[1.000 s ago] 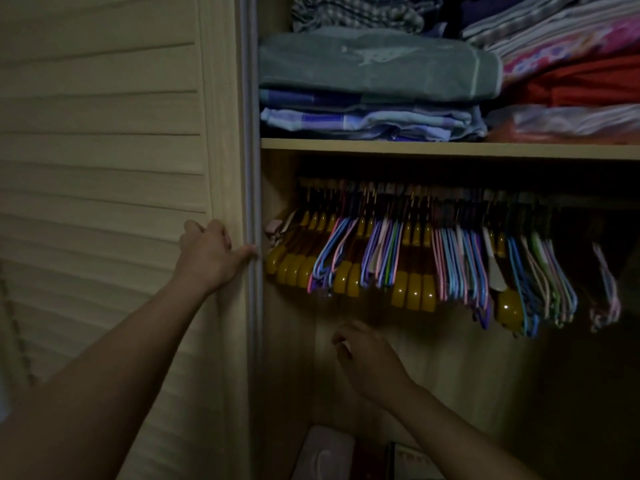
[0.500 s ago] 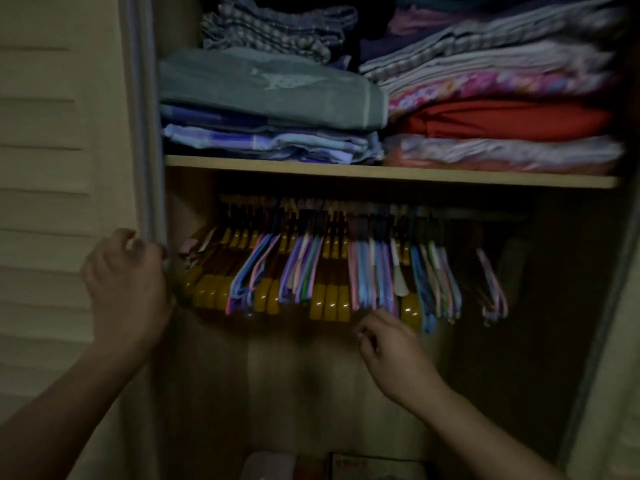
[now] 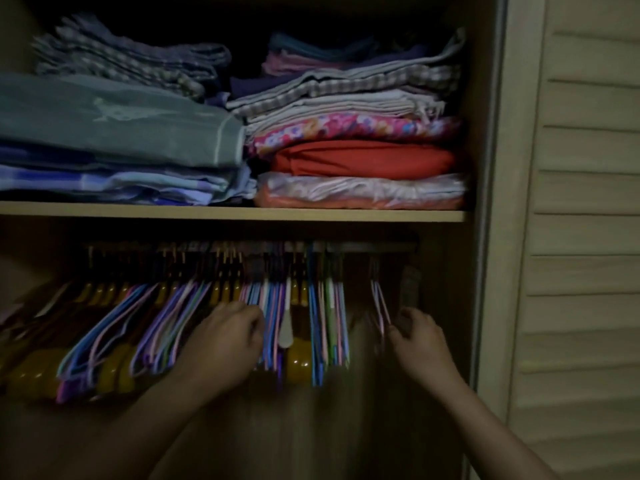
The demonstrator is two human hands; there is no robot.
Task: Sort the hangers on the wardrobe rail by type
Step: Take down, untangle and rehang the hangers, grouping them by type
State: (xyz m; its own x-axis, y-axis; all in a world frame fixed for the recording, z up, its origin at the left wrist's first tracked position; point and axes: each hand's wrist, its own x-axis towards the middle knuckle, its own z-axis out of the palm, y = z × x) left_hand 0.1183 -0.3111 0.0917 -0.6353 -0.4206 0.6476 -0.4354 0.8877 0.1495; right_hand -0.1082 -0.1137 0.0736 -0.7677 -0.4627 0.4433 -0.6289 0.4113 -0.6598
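Left hand [image 3: 225, 336] was on the door edge 1 s ago, now it's in among the hangers w/ fingers curled; can't tell if it grips one. Right hand [image 3: 417, 336] pinches the thin pink wire hangers [image 3: 379, 306] hanging apart at the right end of the rail [image 3: 367, 247]. Sorting's basically just starting. Chunky glossy amber plastic hangers [image 3: 299, 367] are mixed w/ skinny coated wire ones.

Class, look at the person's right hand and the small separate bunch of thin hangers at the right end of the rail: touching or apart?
Touching. In the head view, the right hand has its fingertips against the lower strands of the thin hangers, with no gap visible.
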